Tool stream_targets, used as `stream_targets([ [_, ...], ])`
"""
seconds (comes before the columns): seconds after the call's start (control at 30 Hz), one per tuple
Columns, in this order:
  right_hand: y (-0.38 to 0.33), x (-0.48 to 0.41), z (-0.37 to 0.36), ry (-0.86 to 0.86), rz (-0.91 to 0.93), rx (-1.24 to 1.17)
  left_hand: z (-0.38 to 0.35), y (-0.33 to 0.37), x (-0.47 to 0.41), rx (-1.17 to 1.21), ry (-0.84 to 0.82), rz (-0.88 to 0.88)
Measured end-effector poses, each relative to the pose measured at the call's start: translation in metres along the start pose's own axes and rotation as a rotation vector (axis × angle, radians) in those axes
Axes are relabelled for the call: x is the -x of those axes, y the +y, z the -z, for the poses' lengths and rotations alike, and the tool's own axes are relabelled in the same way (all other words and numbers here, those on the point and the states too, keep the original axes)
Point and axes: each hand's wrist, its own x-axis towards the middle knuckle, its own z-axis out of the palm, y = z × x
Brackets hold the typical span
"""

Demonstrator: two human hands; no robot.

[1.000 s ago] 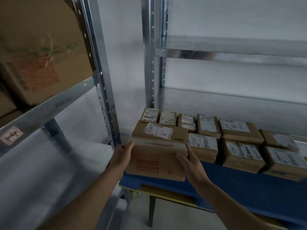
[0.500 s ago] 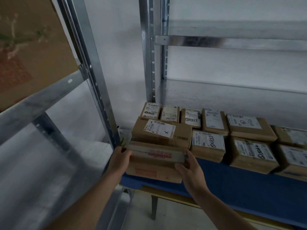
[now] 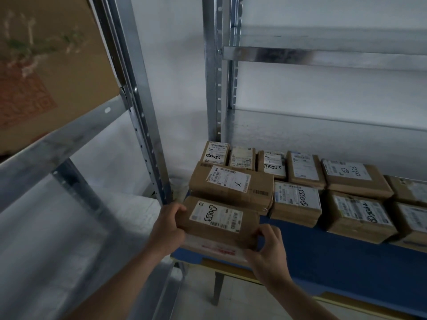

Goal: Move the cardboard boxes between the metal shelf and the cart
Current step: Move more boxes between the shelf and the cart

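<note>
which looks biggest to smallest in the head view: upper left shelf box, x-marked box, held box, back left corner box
1. upper left shelf box
2-3. x-marked box and held box look alike; unranked
4. back left corner box, farthest away

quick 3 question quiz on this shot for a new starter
1. True or false: the left hand and right hand both grip the front brown cardboard box.
2. What is handwritten on the white label of the larger brown cardboard box right behind it? A) an X B) a tick C) a star
3. Fill in: the other boxes sit on a flat cart deck coloured ____.
Key: 1 true; 2 A; 3 blue.
</note>
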Motion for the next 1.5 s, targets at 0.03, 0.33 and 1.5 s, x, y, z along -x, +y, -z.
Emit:
stream_targets([
  [0.03, 0.002, 0.0, -0.001, -0.01, 0.001, 0.007, -0.001, -0.003, -0.001, -0.03, -0.007, -0.011],
  [0.33, 0.012, -0.006, -0.007, -0.09, 0.014, 0.014, -0.006, -0.014, -0.007, -0.149, -0.027, -0.055],
  [1.5, 0.008, -0.01, -0.004, -0.159, 0.036, 0.067, -0.001, -0.02, 0.002, -0.158, -0.064, -0.049],
])
